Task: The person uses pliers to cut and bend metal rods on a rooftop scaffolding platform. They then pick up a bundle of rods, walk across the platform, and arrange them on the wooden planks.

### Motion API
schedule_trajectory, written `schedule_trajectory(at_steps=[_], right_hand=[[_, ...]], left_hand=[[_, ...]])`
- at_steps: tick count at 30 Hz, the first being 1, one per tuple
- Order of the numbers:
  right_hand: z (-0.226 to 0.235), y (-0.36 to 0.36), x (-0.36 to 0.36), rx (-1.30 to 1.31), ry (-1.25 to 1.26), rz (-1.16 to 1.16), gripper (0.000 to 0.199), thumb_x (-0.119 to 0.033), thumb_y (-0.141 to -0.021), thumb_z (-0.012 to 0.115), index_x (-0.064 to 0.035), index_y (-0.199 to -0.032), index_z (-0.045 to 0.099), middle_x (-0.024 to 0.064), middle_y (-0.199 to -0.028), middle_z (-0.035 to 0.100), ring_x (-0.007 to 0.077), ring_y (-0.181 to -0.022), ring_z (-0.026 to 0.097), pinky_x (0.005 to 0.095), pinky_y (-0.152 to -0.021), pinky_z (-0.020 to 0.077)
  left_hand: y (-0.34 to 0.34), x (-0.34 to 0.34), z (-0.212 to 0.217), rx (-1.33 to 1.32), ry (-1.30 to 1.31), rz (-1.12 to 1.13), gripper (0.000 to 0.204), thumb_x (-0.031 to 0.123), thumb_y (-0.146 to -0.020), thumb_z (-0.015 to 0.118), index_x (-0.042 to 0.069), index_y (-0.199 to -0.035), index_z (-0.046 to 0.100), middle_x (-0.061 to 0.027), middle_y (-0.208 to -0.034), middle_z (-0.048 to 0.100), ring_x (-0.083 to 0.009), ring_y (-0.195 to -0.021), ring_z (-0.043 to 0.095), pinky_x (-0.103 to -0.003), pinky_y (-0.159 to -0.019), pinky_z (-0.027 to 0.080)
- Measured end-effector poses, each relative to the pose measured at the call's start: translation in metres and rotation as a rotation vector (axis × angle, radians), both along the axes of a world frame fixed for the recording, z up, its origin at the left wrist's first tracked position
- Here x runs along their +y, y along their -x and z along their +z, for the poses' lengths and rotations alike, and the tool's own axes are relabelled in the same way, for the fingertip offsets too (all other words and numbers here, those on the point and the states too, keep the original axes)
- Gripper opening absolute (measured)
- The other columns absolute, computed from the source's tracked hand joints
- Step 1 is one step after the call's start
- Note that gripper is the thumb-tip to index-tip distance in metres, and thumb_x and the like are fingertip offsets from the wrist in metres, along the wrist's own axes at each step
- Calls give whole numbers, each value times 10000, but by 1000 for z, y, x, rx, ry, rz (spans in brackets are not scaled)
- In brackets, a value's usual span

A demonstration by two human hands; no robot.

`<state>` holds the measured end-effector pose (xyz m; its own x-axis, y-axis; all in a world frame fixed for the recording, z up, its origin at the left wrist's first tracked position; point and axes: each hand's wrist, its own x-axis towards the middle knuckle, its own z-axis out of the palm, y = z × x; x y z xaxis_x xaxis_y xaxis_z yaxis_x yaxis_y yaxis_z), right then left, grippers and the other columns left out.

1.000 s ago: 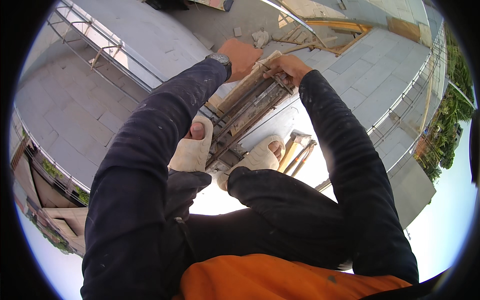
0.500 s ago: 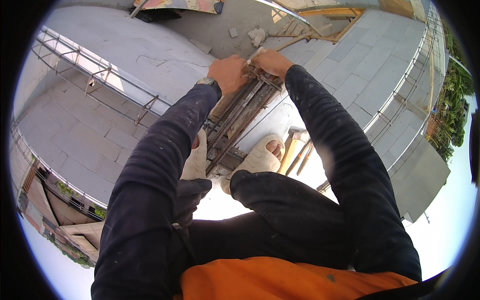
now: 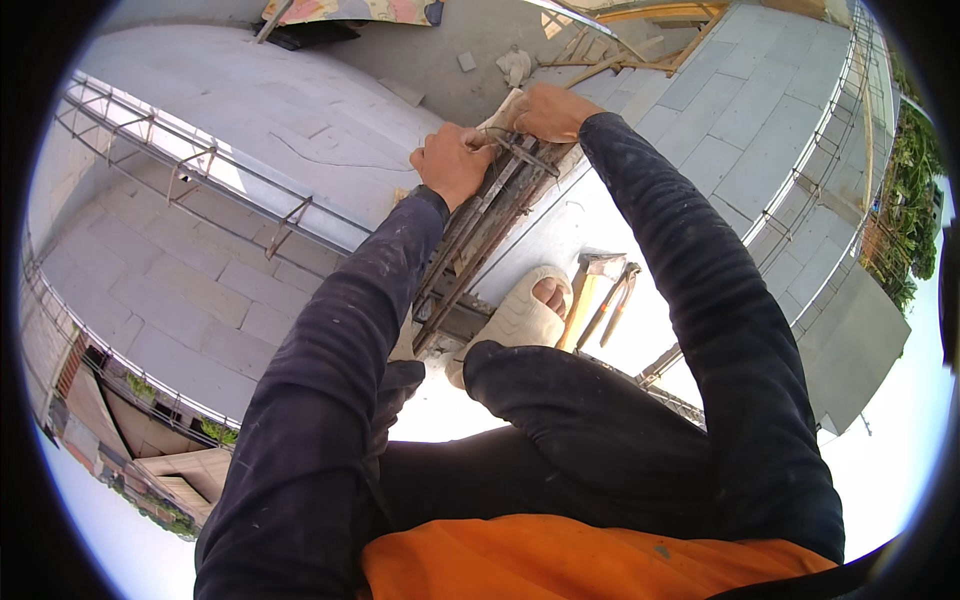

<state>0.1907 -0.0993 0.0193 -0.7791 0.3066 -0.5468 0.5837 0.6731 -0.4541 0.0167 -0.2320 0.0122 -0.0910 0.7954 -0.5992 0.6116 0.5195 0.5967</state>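
Grey slabs (image 3: 735, 95) flank our hands (image 3: 452, 165) (image 3: 553, 112), close together, hold unclear; slipping could scrape them on rusty bars (image 3: 508, 212).

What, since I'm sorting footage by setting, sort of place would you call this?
Probably an outdoor building site, perhaps a roof or upper floor under construction: there's an exposed steel-bar cage, flat grey panels laid side by side, and a wooden-handled tool lying nearby.
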Motion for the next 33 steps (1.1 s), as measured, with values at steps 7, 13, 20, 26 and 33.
schedule_trajectory(at_steps=[7,13,20,26,33], right_hand=[[17,1,-4,-156,469,-489,238,-114,-890,700,-92,-1107,795,126,-978,771,261,-859,711,392,-823,561],[-4,-3,-9,15,325,-378,245,-120,-874,728,-53,-1108,756,77,-977,754,197,-787,680,357,-720,560],[13,21,11,-116,670,-625,237,-182,-865,667,-124,-1054,798,37,-780,679,143,-601,588,329,-530,495],[0,49,14,-250,421,-270,297,-217,-804,695,-88,-1062,764,77,-782,685,203,-668,626,344,-580,536],[14,45,9,-180,390,-319,241,-263,-788,732,-38,-874,720,150,-810,717,300,-681,692,426,-616,546]], left_hand=[[-6,-19,-4,5,-93,70,235,373,-864,747,193,-996,820,-68,-1098,677,-296,-1129,581,-491,-1009,335],[0,-16,-1,-83,-63,68,210,348,-864,736,202,-990,818,-73,-1098,667,-284,-1124,590,-492,-999,344],[-1,-18,-4,66,-298,-54,174,310,-858,740,185,-960,806,-33,-1125,672,-261,-1118,589,-487,-1039,318],[-2,-16,-1,125,-362,-92,161,285,-846,761,196,-970,812,0,-1182,672,-243,-1214,540,-504,-1100,269],[0,-21,-5,176,-346,-135,202,364,-863,759,228,-995,827,66,-1313,649,-291,-1419,389,-622,-1175,132]])
